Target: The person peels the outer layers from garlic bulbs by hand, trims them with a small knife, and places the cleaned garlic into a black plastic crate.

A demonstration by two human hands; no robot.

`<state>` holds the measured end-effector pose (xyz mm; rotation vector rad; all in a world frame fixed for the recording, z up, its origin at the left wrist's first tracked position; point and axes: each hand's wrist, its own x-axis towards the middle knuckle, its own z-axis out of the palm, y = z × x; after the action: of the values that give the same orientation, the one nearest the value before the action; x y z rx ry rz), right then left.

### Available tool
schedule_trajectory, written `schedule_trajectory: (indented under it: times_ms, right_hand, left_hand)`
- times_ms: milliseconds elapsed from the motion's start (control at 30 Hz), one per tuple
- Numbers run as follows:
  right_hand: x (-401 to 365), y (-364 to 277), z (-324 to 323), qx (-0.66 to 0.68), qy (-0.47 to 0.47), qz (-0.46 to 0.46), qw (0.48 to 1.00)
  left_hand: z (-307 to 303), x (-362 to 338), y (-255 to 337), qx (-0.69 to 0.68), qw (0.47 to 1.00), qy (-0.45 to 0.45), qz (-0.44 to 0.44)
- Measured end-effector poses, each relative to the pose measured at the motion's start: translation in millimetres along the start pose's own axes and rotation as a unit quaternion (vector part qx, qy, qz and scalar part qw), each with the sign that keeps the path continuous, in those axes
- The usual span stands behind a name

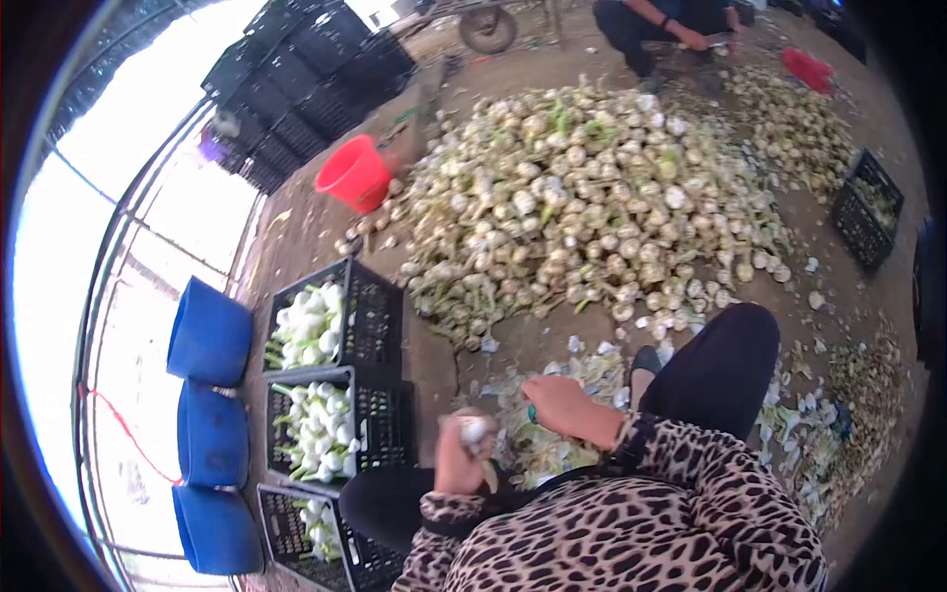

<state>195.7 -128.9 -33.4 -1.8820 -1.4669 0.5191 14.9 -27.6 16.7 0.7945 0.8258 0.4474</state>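
Observation:
My left hand (457, 464) is wrapped round a garlic bulb (475, 429), its whitish top showing above the fingers, slightly blurred by motion. A pale stem hangs below that hand. My right hand (564, 405) is closed a short way to the right, apart from the bulb. A small teal piece (533, 413) shows at its fingers; what it belongs to is hidden. Beneath both hands lie loose garlic skins and leaves (592, 380). Ahead spreads a large heap of unpeeled garlic bulbs (582, 197).
Black crates (380, 424) of clean white garlic stand at my left, beside blue tubs (212, 434). A red bucket (355, 175) sits by the heap's left edge. Stacked crates (306, 89) are behind it. Another person (671, 30) works beyond the heap. A black crate (868, 212) stands far right.

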Motion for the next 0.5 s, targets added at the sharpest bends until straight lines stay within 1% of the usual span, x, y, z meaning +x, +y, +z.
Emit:
schedule_trajectory:
  times_ms: [33,67,100,133,167,233,267,300,333,367,400,433,467,500]
  right_hand:
    - [0.9,17.7,9.6,-0.025,-0.032,0.033,0.999]
    - [-1.3,34.6,18.7,-0.021,-0.048,0.057,0.997]
    - [-6.0,51.9,27.8,-0.017,-0.067,0.080,0.994]
    - [-10.7,66.6,36.6,-0.011,-0.086,0.103,0.991]
    - [-14.5,77.8,42.9,0.001,-0.100,0.096,0.990]
    - [-17.8,96.9,56.1,0.026,-0.130,0.077,0.988]
    - [-16.5,109.1,73.8,0.066,-0.111,0.083,0.988]
    - [-13.2,112.8,75.0,0.063,-0.128,0.098,0.985]
    - [-8.6,115.1,76.0,0.060,-0.146,0.113,0.981]
    - [-3.9,117.4,77.9,0.059,-0.164,0.129,0.976]
    - [0.1,115.5,70.8,0.064,-0.156,0.182,0.969]
    - [3.3,119.8,68.2,0.078,-0.130,0.230,0.961]
    - [5.8,125.4,66.2,0.092,-0.103,0.277,0.951]
    - [8.3,131.8,64.5,0.104,-0.076,0.322,0.938]
  left_hand:
    - [-2.2,-0.9,12.9,-0.117,0.992,0.034,0.022]
    - [-9.3,-2.4,35.3,-0.123,0.986,0.079,0.081]
    - [-34.4,3.1,57.5,-0.282,0.954,-0.052,0.086]
    - [-49.9,1.1,82.4,-0.383,0.907,-0.030,0.176]
    - [-101.1,11.5,96.5,-0.329,0.885,0.103,0.314]
    - [-121.7,17.1,109.9,-0.177,0.900,0.175,0.358]
    - [-131.9,19.4,116.6,-0.103,0.896,0.216,0.374]
    - [-92.4,11.7,119.7,-0.357,0.883,0.169,0.254]
    - [-102.3,23.2,101.4,-0.303,0.924,0.071,0.223]
    - [-112.1,36.8,85.7,-0.276,0.947,-0.001,0.162]
    - [-76.0,42.7,68.9,-0.273,0.942,0.103,0.166]
    - [-81.9,56.7,45.5,-0.267,0.954,0.042,0.127]
    - [-74.5,66.0,25.1,-0.274,0.959,0.023,0.068]
    - [-38.3,65.4,14.2,-0.167,0.974,0.134,0.066]
